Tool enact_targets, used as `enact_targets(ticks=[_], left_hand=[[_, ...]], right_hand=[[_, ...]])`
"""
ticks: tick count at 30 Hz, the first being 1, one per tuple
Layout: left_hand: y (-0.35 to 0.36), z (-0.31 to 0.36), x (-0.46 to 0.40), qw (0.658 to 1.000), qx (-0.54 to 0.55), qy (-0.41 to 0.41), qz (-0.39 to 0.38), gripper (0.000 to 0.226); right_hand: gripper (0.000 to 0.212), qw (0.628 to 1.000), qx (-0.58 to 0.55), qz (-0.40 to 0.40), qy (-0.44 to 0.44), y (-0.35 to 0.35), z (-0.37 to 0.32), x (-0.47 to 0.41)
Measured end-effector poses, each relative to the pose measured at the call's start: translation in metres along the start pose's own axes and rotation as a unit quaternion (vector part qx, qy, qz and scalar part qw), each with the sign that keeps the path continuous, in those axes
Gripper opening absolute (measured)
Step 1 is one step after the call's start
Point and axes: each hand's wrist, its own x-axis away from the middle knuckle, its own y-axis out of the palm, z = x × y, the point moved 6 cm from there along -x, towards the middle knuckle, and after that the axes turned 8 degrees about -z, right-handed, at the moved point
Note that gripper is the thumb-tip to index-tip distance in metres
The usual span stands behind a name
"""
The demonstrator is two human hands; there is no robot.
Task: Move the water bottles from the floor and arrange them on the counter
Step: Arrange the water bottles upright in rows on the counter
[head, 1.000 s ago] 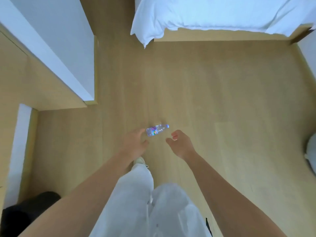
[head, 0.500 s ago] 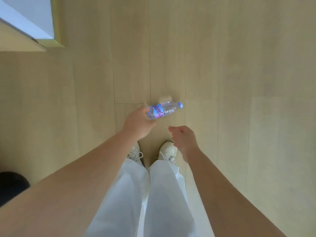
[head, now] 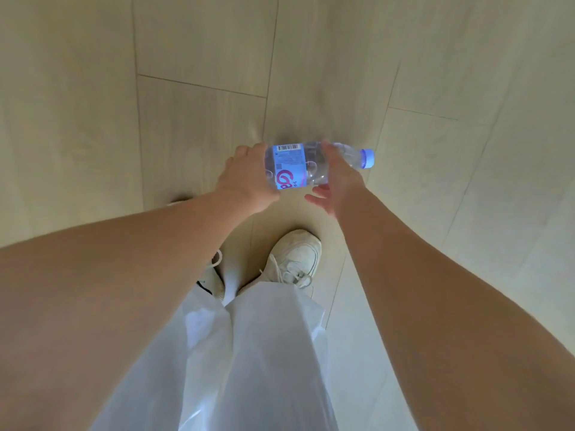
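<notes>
1. The water bottle (head: 306, 164) lay on its side in the air, lifted clear of the wooden floor (head: 93, 104), with its blue cap (head: 367, 158) pointing away from the left hand's grip and past the right hand.

2. The left hand (head: 245, 178) held the bottle by its base end, fingers curled round the bottom and hidden behind it; only the back of the hand showed.

3. Just beyond that grip, toward the cap, sat the blue label (head: 287, 166), with a barcode along its far edge and pink lettering on the near side.

4. The right hand (head: 340, 181) was on the bottle further along, between the label and the cap. Its fingers reached over the clear shoulder of the bottle and its thumb (head: 315, 197) stuck out below, apart from the plastic. The fingers touched the bottle, but whether they were gripping it or merely resting on it could not be told.

5. The neck and cap stood out free beyond the right hand.

6. Below the grip, nearer the body, a white sneaker (head: 295, 259) stood flat on the floor, and part of a second one (head: 214, 275) showed beside the left forearm.

7. White trousers (head: 249, 353) filled the space between the two bare forearms.
</notes>
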Motion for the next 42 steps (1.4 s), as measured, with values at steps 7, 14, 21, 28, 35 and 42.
enact_targets(ticks=[7, 14, 21, 28, 35, 42], left_hand=[[0.008, -0.009, 0.011, 0.999, 0.024, -0.001, -0.025, 0.062], [-0.04, 0.008, 0.11, 0.997, 0.062, 0.043, -0.026, 0.081], [-0.113, 0.033, 0.288, 0.979, 0.185, 0.077, 0.023, 0.076], [-0.19, 0.038, 0.487, 0.95, 0.288, 0.109, 0.051, 0.051], [-0.218, -0.013, 0.676, 0.895, 0.406, 0.173, 0.07, 0.051], [-0.174, -0.11, 0.837, 0.828, 0.494, 0.226, 0.142, 0.043]], right_hand=[[0.057, 0.996, -0.042, 0.064, -0.04, 0.0, -0.005, 0.009], [0.053, 0.991, 0.068, 0.031, -0.115, 0.012, -0.04, 0.137], [0.065, 0.965, 0.174, 0.019, -0.197, 0.039, -0.069, 0.34], [0.073, 0.913, 0.266, -0.022, -0.308, 0.08, -0.066, 0.551], [0.023, 0.833, 0.311, -0.254, -0.381, 0.152, -0.003, 0.724], [0.033, 0.672, 0.45, -0.389, -0.441, 0.243, 0.126, 0.851]])
